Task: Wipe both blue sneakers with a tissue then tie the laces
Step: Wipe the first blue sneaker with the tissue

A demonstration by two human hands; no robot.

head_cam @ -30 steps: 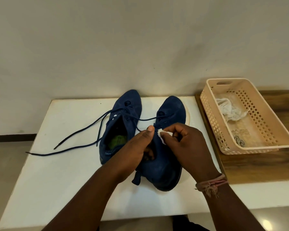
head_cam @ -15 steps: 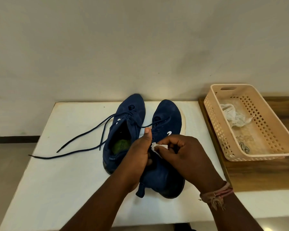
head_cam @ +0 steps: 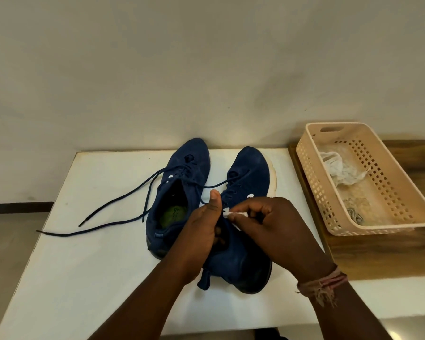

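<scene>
change: since the earlier frames both hands have slid a little down the right-hand sneaker toward its collar; shoes and basket keep the same layout relative to each other.
right hand [head_cam: 272, 227]: lower centre-right of frame, fingers curled, pinching a small white tissue wad [head_cam: 231, 215] against the shoe's tongue area.
left hand [head_cam: 203, 231]: lower centre, fingers tucked into the shoe's opening, thumb up on the collar, gripping the shoe to steady it.
right-hand sneaker [head_cam: 241, 258]: centre, heel toward the camera, toe toward the wall, laces loose.
left-hand sneaker [head_cam: 179, 192]: just beside it, centre-left, green insole showing.
untied laces [head_cam: 113, 204]: trail from the left-hand sneaker across the white table [head_cam: 84, 278] to mid-left.
basket [head_cam: 402, 192]: beige, perforated, upper right on a wooden surface, crumpled tissue inside.
risk 1: tissue is tiny and rough suede-like upper will likely shred it, leaving white lint.
risk 2: wad snags on eyelets or lace, slips from the pinch.
risk 3: trailing lace ends near the table edge; a forearm sweep could drag that shoe.
status: wiping likely unfinished, no laces tied.
</scene>
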